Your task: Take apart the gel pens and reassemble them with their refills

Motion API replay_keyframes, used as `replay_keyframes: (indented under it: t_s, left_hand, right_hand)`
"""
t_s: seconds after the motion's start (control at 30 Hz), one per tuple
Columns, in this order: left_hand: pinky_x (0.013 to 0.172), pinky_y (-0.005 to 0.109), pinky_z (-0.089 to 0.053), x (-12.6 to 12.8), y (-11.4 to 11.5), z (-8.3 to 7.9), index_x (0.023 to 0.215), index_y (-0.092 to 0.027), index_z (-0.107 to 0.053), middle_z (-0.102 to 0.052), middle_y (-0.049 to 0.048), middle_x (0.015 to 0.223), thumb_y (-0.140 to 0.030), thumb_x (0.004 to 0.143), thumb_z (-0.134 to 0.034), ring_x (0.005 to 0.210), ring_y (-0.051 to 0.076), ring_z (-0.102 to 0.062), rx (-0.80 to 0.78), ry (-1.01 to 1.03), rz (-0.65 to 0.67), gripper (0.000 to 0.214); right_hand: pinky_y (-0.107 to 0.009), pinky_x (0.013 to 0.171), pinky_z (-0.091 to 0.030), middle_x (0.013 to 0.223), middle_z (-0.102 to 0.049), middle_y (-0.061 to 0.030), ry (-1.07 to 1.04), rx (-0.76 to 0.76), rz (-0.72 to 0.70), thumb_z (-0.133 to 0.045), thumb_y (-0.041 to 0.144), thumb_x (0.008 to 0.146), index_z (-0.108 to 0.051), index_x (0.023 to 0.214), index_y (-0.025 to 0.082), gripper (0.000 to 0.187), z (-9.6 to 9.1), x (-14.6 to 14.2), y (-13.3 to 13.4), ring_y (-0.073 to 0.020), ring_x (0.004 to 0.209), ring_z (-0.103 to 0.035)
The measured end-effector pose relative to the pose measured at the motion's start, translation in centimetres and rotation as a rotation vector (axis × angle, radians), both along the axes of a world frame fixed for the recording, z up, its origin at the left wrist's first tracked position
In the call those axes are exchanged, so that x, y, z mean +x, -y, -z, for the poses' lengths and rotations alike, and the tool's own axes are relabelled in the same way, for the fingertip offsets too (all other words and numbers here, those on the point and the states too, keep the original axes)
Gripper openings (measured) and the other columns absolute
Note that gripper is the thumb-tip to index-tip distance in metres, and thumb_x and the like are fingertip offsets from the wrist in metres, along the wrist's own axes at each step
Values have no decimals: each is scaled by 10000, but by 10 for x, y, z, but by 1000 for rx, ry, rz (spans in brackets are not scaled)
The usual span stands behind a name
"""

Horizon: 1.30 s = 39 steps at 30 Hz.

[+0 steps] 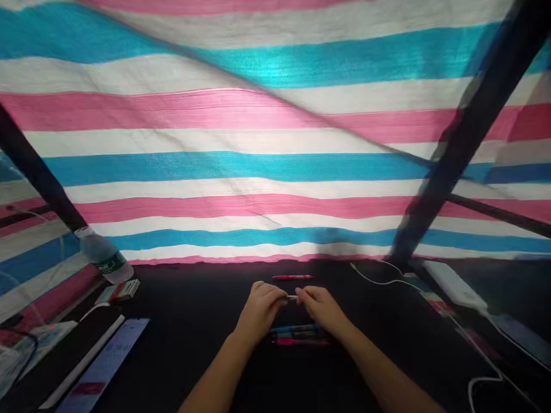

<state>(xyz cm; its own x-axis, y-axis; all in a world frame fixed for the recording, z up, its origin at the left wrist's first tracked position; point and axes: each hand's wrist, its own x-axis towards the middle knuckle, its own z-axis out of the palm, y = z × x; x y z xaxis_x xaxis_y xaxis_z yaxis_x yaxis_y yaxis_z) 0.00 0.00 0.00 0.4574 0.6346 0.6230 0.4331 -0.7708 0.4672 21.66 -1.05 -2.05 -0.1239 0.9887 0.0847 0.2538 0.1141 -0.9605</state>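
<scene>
My left hand (259,310) and my right hand (323,311) meet over the middle of the black tabletop (189,344). Between their closed fingertips runs a slim pen (292,297), one end in each hand. Only a short pale and dark stretch of it shows; the fingers cover the rest. Just beyond the hands lies a red pen (293,277), flat and apart from them. Nearer to me, several pens lie side by side, among them a blue pen (284,330) and a pinkish-red pen (299,342). The right forearm partly covers their right ends.
At left stand a leaning water bottle (105,255), a small box (117,291) and a phone (103,367) with a lit screen. A white power bank (454,285) and white cable (473,344) lie at right. Striped sheeting (258,172) hangs behind, with a dark post (456,143).
</scene>
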Motion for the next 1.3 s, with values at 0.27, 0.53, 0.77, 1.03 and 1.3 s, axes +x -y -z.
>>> replay_keyframes:
  t_s: [0.27,0.53,0.77,1.03,1.3]
  left_hand:
    - [867,356,-493,-1,-4,0,1013,-289,-773,-793,-10,965,-252,902,-745,915,200,-690,-194,114,-116,120]
    - [898,356,-520,0,-2,0,1062,-291,-765,-785,5,999,-239,870,-775,954,212,-679,-178,151,-119,199]
    - [891,367,-509,0,1,-1,1119,-265,-713,-733,36,1057,-199,940,-651,982,224,-652,-138,33,-195,201]
    - [821,346,-482,3,6,-1,1057,-250,-721,-736,28,1000,-186,984,-561,909,205,-640,-117,-136,-102,187]
    - [806,343,-470,3,4,1,1036,-247,-722,-735,28,977,-188,988,-557,885,201,-648,-115,-151,-89,182]
  right_hand:
    - [-224,379,-264,432,-477,67,-131,-28,63,-597,631,899,-649,707,195,479,-5,2,-3,-90,337,-388]
    - [-230,397,-220,449,-484,64,-445,-113,62,-752,540,845,-686,742,178,382,-4,1,-2,-77,380,-347]
    - [-272,640,-518,781,-625,36,-1259,-99,177,-868,395,777,-696,899,251,255,-16,18,-14,-133,702,-581]
    - [-354,704,-540,725,-473,41,-1609,-70,-65,-629,324,940,-488,758,240,245,-32,32,-3,-137,643,-519]
    - [-314,619,-483,667,-370,62,-1680,-15,-77,-594,203,910,-338,695,233,336,-36,32,0,-123,595,-449]
